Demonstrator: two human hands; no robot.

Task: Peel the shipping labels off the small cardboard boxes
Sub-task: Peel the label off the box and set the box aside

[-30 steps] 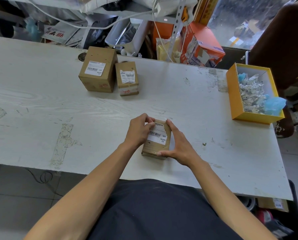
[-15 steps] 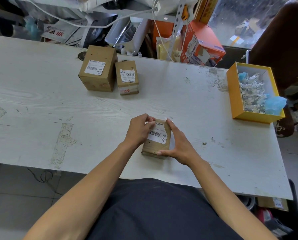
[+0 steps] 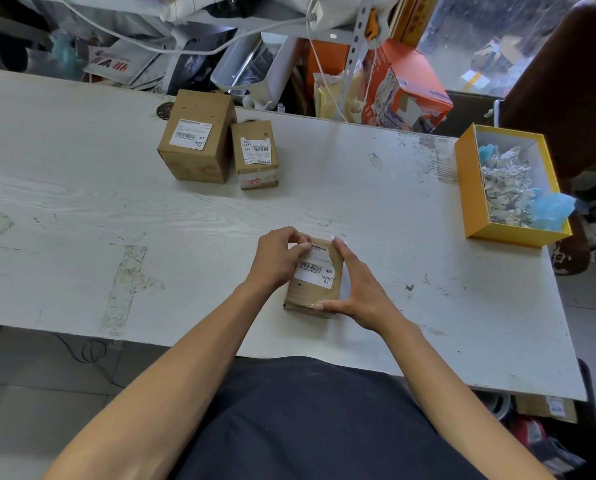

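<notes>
Your right hand [image 3: 360, 289] grips the small cardboard box [image 3: 313, 282] near the white table's [image 3: 81, 209] front edge; your left hand [image 3: 275, 258] pinches its shipping label's [image 3: 315, 268] far corner. Two labelled boxes [image 3: 216, 147] stand well behind.

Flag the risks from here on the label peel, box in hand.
1. The label already looks ragged at its top edge where the left hand picks at it; it may tear into strips rather than lift whole.
2. The right hand braces the small box only from the side; a hard pull could slide or tip it on the table.
3. Pulling fast might strip the cardboard surface along with the label.
</notes>
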